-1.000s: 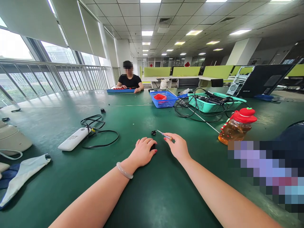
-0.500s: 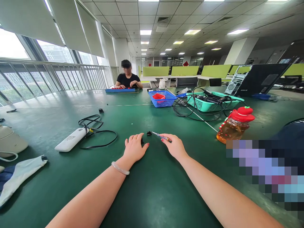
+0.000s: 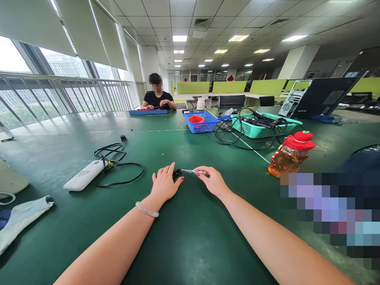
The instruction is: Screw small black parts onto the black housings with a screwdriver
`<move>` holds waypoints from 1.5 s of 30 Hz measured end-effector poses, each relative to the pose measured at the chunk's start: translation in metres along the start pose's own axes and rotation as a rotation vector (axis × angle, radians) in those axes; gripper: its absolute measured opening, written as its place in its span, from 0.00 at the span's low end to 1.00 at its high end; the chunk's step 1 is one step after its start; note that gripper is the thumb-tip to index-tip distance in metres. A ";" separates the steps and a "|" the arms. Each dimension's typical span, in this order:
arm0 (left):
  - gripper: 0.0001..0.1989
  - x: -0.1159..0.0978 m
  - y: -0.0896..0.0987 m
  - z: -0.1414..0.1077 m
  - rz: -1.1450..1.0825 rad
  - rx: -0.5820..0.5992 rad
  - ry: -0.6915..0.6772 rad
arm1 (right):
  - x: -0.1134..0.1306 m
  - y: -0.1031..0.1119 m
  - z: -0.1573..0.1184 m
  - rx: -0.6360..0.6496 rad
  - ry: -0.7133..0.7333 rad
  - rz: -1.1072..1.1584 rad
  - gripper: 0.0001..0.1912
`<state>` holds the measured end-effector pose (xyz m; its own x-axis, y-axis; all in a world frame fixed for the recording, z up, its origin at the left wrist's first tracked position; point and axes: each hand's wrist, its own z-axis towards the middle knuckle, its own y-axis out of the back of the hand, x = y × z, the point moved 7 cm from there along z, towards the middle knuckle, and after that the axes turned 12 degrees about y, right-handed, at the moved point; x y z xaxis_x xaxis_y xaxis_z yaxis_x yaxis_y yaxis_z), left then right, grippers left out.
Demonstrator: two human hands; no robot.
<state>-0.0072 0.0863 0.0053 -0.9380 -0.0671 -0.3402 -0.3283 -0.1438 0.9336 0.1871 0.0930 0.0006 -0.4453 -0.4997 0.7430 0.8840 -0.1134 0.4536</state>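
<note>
My right hand (image 3: pixel 214 181) holds a slim screwdriver (image 3: pixel 196 171) with a see-through handle, pinched between thumb and fingers. Its metal shaft points left and its tip meets a small black part (image 3: pixel 177 173). Palm down on the table, my left hand (image 3: pixel 165 183) curls over this part, with thumb and forefinger on either side of it. What else lies under the left palm is hidden. The black part is too small to tell its kind.
On the green table (image 3: pixel 190 245), a white power bank (image 3: pixel 86 176) with a black cable lies left. A blue basket (image 3: pixel 202 126), a green basket (image 3: pixel 255 131) of cables and a red-lidded bottle (image 3: pixel 289 160) stand right. A person (image 3: pixel 158 99) sits across the table.
The screwdriver has shifted left and lies more level. The black part at its tip, apart from my left hand before, is now between that hand's thumb and forefinger.
</note>
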 end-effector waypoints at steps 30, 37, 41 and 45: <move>0.15 0.039 0.037 -0.122 0.051 0.246 -0.349 | 0.102 0.037 -0.035 -0.237 0.655 -0.292 0.15; 0.14 0.220 0.088 -0.114 0.064 -0.062 -0.043 | 0.103 0.031 -0.034 -0.183 0.656 -0.294 0.15; 0.12 0.276 0.117 -0.114 0.153 -0.178 0.063 | 0.103 0.031 -0.034 -0.190 0.657 -0.296 0.15; 0.19 0.280 0.144 -0.109 0.286 -0.211 0.160 | 0.103 0.032 -0.035 -0.198 0.653 -0.312 0.15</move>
<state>-0.3050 -0.0608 0.0317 -0.9535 -0.2848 -0.0984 -0.0103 -0.2956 0.9552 0.1746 0.0080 0.0747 -0.5586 -0.8202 0.1233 0.7674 -0.4546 0.4522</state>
